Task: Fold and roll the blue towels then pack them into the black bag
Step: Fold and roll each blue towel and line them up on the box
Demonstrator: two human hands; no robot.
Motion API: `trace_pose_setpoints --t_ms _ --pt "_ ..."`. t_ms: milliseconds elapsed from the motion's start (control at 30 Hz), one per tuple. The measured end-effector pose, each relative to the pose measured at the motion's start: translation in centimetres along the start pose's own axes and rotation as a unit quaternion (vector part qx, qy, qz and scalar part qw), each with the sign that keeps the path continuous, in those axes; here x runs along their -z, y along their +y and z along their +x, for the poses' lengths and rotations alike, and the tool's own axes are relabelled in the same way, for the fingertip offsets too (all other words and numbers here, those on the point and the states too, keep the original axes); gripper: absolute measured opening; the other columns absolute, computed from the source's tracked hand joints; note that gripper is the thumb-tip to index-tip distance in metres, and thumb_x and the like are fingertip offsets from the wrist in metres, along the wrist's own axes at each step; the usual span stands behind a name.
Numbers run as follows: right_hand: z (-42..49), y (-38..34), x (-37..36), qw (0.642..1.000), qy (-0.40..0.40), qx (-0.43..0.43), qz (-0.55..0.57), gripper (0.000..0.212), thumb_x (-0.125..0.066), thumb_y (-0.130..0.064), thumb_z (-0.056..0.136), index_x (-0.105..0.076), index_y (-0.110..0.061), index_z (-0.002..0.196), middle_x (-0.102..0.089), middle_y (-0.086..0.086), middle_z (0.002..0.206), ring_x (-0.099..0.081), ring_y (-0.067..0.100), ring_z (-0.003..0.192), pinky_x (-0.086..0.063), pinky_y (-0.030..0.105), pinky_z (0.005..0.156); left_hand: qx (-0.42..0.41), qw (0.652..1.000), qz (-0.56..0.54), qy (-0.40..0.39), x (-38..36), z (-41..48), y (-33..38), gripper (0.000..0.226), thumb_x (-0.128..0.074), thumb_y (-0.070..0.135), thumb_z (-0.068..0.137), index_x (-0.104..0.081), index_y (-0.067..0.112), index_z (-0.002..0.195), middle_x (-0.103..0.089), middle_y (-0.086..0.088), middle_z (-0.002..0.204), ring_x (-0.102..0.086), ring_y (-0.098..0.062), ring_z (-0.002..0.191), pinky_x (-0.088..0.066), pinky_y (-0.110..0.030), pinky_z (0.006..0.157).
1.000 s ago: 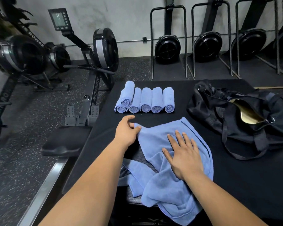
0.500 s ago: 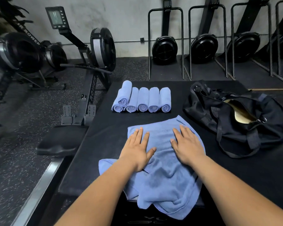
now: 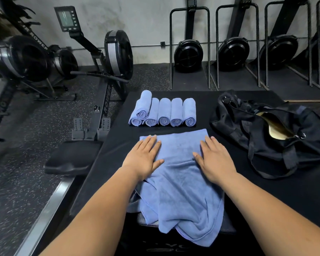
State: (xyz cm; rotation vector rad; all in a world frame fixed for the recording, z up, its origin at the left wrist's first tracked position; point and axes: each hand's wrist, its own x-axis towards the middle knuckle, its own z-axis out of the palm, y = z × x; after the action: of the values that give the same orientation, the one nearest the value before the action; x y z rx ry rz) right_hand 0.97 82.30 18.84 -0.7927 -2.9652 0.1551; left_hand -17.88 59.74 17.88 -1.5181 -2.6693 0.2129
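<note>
Blue towel (image 3: 181, 163) overhangs the table's (image 3: 266, 196) near edge; left hand (image 3: 143, 159) and right hand (image 3: 215, 161) press it flat-fingered.

dim, even indoor light – soft shadows, sharp centre, wide-angle bending at edges.

A dim gym with a stained grey concrete wall (image 3: 146, 21) and a dark speckled rubber floor (image 3: 17, 182). A black rowing machine (image 3: 116, 52) stands left of a black table (image 3: 266, 200). More rowers (image 3: 188, 52) stand upright in metal racks (image 3: 209, 52) along the wall.
</note>
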Motion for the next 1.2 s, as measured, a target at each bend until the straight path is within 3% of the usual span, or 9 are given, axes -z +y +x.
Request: trace_pose_setpoints --t_ms 67,167,333,567,733,833,933,1067,1200 --pt "-1.5 -0.8 -0.1 0.997 0.007 0.072 0.023 0.082 -0.013 -0.071 0.099 -0.035 -0.021 0.159 -0.023 0.004 0.172 -0.017 0.025 0.159 -0.021 0.042 0.127 -0.024 0.996 -0.022 0.082 0.4 -0.3 0.6 0.077 -0.013 0.061 0.103 -0.034 0.016 0.162 -0.026 -0.009 0.172 -0.025 -0.030 0.158 -0.020 -0.043 0.129" --pt "-3.5 -1.2 -1.1 0.990 -0.057 0.131 0.008 0.084 -0.014 -0.081 0.094 -0.021 -0.036 0.165 -0.008 -0.004 0.176 -0.006 0.020 0.162 -0.012 0.042 0.128 -0.041 0.974 -0.147 0.169 0.9 -1.4 2.3 0.058 -0.036 0.053 0.106 -0.056 0.016 0.146 -0.054 -0.005 0.152 -0.052 -0.027 0.136 -0.039 -0.041 0.116" --pt "-3.8 -1.5 -0.7 0.997 -0.074 0.009 -0.030 0.079 -0.012 -0.076 0.099 -0.005 -0.036 0.167 0.006 -0.001 0.176 0.008 0.024 0.162 -0.004 0.049 0.129 -0.079 0.976 -0.172 0.111 0.1 -4.0 4.0 0.075 -0.051 0.069 0.094 -0.051 0.020 0.151 -0.047 -0.006 0.159 -0.042 -0.024 0.147 -0.032 -0.044 0.122" --pt "-7.3 -3.4 0.8 0.981 -0.081 0.173 -0.028 0.082 -0.024 -0.080 0.097 -0.012 -0.038 0.166 0.000 -0.005 0.176 -0.001 0.021 0.162 -0.009 0.042 0.129 -0.068 0.958 -0.233 0.151 1.3 -7.9 4.1 0.061 -0.050 0.064 0.100 -0.062 0.022 0.142 -0.060 0.001 0.147 -0.052 -0.020 0.138 -0.038 -0.039 0.118" --pt "-9.9 -3.1 1.6 0.989 -0.038 0.140 -0.031 0.076 -0.031 -0.073 0.101 -0.025 -0.033 0.165 -0.009 -0.001 0.175 -0.005 0.025 0.161 -0.014 0.042 0.129 -0.121 0.952 -0.237 0.153 2.5 -11.0 5.6 0.067 -0.056 0.079 0.092 -0.064 0.031 0.138 -0.060 0.011 0.144 -0.050 -0.012 0.138 -0.040 -0.040 0.115" --pt "-11.6 -3.3 2.3 0.980 0.013 0.197 0.024 0.064 -0.033 -0.075 0.096 -0.056 -0.032 0.138 -0.045 -0.007 0.150 -0.039 0.020 0.142 -0.037 0.037 0.112 -0.152 0.954 -0.213 0.145 2.9 -12.5 6.5 0.069 -0.061 0.082 0.086 -0.065 0.033 0.135 -0.058 0.008 0.143 -0.051 -0.015 0.135 -0.040 -0.039 0.114" --pt "-13.6 -3.0 2.7 0.964 0.042 0.258 0.044 0.053 -0.041 -0.084 0.092 -0.056 -0.033 0.099 -0.048 -0.014 0.106 -0.048 0.013 0.103 -0.040 0.031 0.091 -0.167 0.959 -0.180 0.139 3.1 -13.3 6.8 0.052 -0.065 0.068 0.088 -0.069 0.031 0.124 -0.060 0.007 0.137 -0.054 -0.020 0.127 -0.044 -0.041 0.105" --pt "-15.1 -1.8 2.1 0.950 0.020 0.310 -0.013 0.052 -0.053 -0.086 0.083 -0.057 -0.035 0.094 -0.048 -0.017 0.107 -0.046 0.013 0.098 -0.042 0.033 0.084 -0.129 0.966 -0.169 0.146 3.0 -14.0 6.1 0.030 -0.064 0.050 0.087 -0.075 0.030 0.107 -0.066 0.008 0.127 -0.058 -0.023 0.117 -0.050 -0.046 0.094" --pt "-14.8 -1.2 2.2 0.950 0.069 0.305 0.020 0.036 -0.060 -0.068 0.091 -0.060 -0.032 0.092 -0.055 -0.014 0.107 -0.051 0.017 0.098 -0.049 0.037 0.083 -0.069 0.966 -0.176 0.179 4.0 -13.9 5.5 0.037 -0.052 0.052 0.089 -0.077 0.026 0.096 -0.071 0.009 0.116 -0.060 -0.025 0.111 -0.052 -0.046 0.090"
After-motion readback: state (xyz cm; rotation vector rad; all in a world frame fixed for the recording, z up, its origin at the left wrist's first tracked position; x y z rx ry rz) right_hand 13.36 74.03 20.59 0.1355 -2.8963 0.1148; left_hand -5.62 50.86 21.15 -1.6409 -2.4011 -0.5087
